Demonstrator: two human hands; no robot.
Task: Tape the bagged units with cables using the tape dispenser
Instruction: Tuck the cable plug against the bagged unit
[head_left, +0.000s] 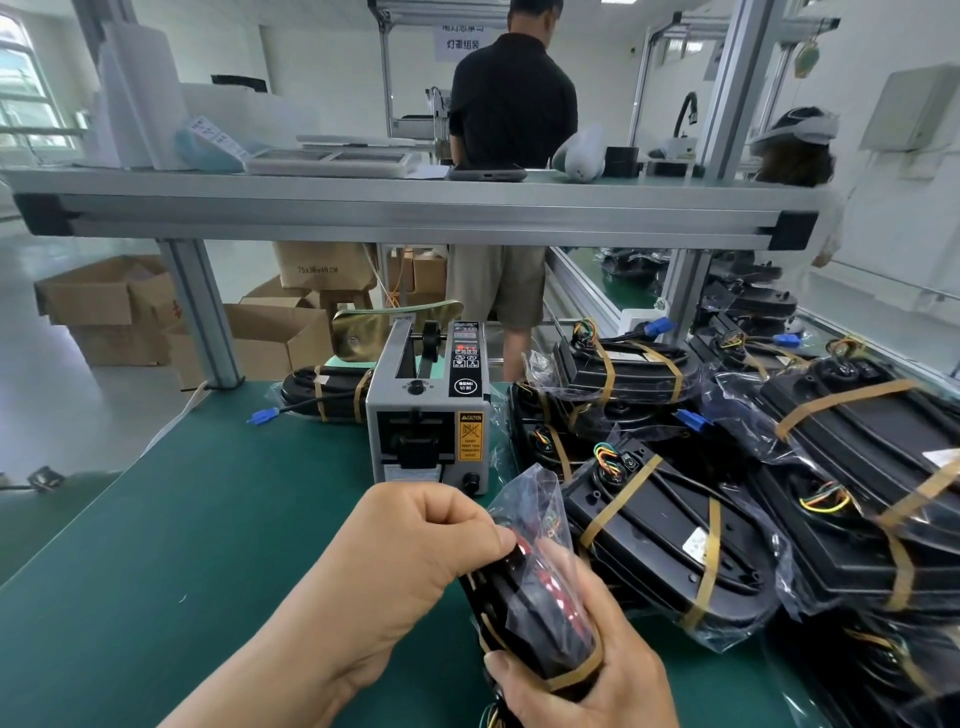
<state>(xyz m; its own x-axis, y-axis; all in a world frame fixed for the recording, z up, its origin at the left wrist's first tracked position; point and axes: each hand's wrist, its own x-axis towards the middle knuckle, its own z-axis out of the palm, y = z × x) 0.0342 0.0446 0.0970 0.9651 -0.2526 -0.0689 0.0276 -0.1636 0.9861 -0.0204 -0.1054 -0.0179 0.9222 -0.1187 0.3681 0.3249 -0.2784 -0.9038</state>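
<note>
One bagged unit (524, 597) is in both my hands, low over the green table (182, 545), just in front of the tape dispenser (431, 410). My left hand (415, 551) has its fingers curled, pinching the upper end of the bag. My right hand (587, 670) wraps the lower end, thumb on a brown tape band. A pile of taped units (670, 540) lies right of the dispenser. Another taped unit (327, 389) lies behind it, to the left.

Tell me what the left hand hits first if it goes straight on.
The left hand pinches the held bagged unit; beyond it, probably the taped units beside the tape dispenser.
</note>
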